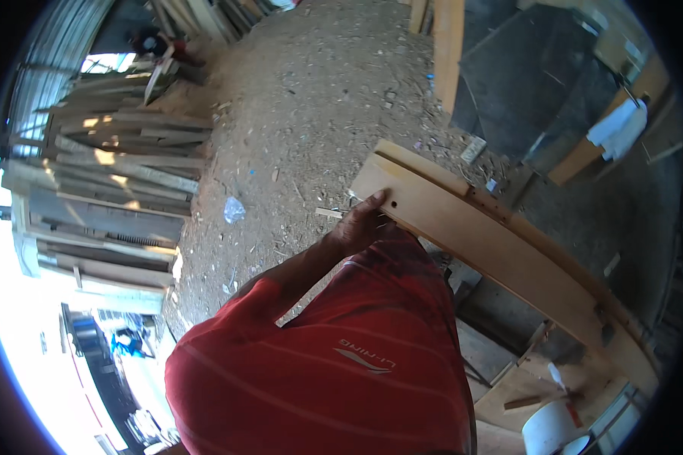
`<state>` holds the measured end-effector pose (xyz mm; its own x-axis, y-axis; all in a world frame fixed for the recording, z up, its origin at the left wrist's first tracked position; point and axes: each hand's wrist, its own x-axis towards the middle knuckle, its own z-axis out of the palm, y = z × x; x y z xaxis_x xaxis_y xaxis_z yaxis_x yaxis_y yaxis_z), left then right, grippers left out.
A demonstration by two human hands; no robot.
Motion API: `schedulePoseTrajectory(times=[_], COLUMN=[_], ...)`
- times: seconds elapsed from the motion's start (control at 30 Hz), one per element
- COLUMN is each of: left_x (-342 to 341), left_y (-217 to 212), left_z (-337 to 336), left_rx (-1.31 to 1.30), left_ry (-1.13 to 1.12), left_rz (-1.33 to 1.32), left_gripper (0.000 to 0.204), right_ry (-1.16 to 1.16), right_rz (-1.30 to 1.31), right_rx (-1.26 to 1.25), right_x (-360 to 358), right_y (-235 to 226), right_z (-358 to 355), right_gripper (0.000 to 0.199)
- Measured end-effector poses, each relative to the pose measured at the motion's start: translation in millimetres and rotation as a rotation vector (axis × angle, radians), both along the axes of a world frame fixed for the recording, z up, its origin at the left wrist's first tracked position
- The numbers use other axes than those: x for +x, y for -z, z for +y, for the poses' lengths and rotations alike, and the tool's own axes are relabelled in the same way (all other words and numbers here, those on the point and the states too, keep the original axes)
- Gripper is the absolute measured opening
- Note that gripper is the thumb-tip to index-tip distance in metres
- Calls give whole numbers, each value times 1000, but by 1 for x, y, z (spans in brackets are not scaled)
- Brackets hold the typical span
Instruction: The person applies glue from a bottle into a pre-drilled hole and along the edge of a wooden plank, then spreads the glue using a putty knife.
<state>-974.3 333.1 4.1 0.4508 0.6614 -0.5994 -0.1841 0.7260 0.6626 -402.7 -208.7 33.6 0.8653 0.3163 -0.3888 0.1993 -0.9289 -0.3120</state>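
Red shirt [326, 356] is nearest the camera in the head view, filling the near middle. Left hand [363, 225] has the left end of a long tan wooden plank [493, 246], thumb flat on the face beside a small dark hole, fingers curled under the near edge, fingertips mostly hidden. Right hand out of frame, can't tell what its fingers do. Plank runs from mid-scene to near right; a second wooden piece [421, 168] lies along its far edge, can't tell if fixed. Handling, my read: stiff, fairly heavy for its length, not fragile, face smooth enough to slip a bit. One-end grip likely lets the other end swing; better both long edges, near mid-length. Ground [303, 114] is bare dirt with wood chips and scraps, clear plastic scrap [234, 209] left of the hand. Timber stack [121, 167] on the left, another person [153, 45] far left, dark sheet [539, 68] far right, white cloth [619, 130] right, white bucket [548, 428] near right.
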Motion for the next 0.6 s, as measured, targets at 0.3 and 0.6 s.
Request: schedulePoseTrajectory(times=[0.3, 0.6], left_x=[-26, -33], left_y=[19, 45], left_z=[14, 45], left_rx=[-4, -395], left_ry=[-8, -180], left_rz=[-200, -625], left_gripper=[51, 45], right_ry=[-30, 153], right_rz=[-98, 41], right_rx=[-218, -269], right_x=[-19, -50], right_y=[-60, -89], right_z=[-17, -66], right_gripper=[25, 26])
